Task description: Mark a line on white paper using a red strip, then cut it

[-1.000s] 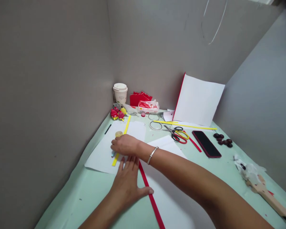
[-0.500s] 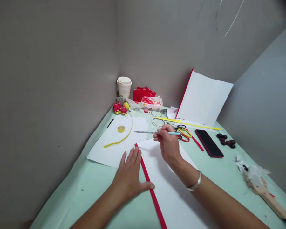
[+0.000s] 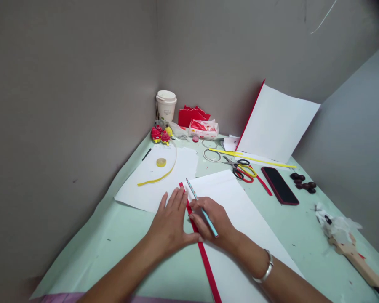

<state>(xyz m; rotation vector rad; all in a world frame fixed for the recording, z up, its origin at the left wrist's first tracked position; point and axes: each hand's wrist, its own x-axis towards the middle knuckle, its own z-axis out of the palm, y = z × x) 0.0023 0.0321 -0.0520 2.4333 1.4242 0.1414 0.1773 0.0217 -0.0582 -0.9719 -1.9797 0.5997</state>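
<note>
Right hand point(image 3: 213, 221) grips a light blue pencil point(image 3: 202, 207), fingers clamped on the shaft; pencil tilted, tip pointing up-left toward the top end of a red strip point(image 3: 205, 263). Left hand point(image 3: 172, 223) lies flat, palm down, fingers spread slightly apart, thumb stretched right and touching the red strip. The strip runs diagonally along the left edge of a large white sheet point(image 3: 240, 219) on the pale green table cover point(image 3: 120, 235); the right hand rests on that sheet, just beside the strip. Silver bangle point(image 3: 265, 269) on the right wrist. Second white sheet point(image 3: 151, 176) lies left of the first, under the left fingertips, carrying a curved yellow strip point(image 3: 159, 176) and a small yellow tape roll point(image 3: 161, 162). Further back: scissors point(image 3: 241, 168), black phone point(image 3: 279, 185), paper cup point(image 3: 166, 105), and a white board point(image 3: 278, 122) leaning against the grey wall.
</note>
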